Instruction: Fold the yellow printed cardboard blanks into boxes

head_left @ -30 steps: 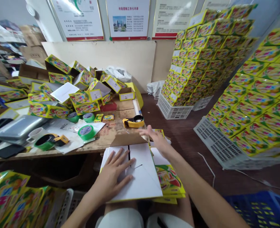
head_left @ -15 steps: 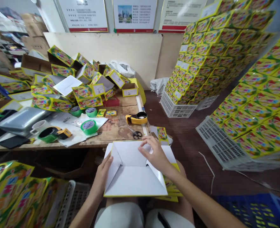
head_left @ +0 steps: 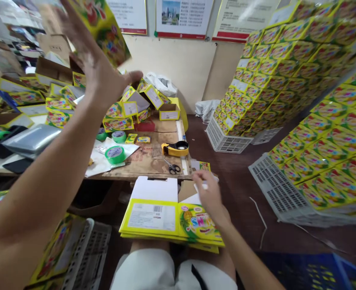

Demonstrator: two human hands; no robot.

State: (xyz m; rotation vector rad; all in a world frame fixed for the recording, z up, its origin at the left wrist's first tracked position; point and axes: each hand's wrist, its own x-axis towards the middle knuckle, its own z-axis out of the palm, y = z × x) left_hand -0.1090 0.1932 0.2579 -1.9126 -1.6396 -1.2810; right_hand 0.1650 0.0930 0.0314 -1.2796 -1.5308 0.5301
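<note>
My left hand (head_left: 97, 74) is raised high at the upper left, its thumb stretched wide and its fingers apart and blurred. A folded yellow-green printed carton (head_left: 109, 34) is in the air right beside those fingers, tilted; no firm grip on it shows. On my lap lies a stack of flat printed cartons (head_left: 152, 217), with white flaps pointing away from me. At the right side of the stack, my right hand (head_left: 209, 193) has its fingers curled on a white flap of the top flat carton, partly hiding it.
The worktable ahead bears a tape dispenser (head_left: 175, 148), scissors (head_left: 173, 168), green tape rolls (head_left: 115, 154) and a pile of open cartons (head_left: 117, 121). Stacked cartons (head_left: 265, 76) on white crates (head_left: 229, 139) rise at the right. A blue crate (head_left: 301, 268) stands lower right.
The carton with its white inside facing up has left my lap. My left hand has swung up and left beside a carton, uncovering the flat stack. My right hand moved slightly right.
</note>
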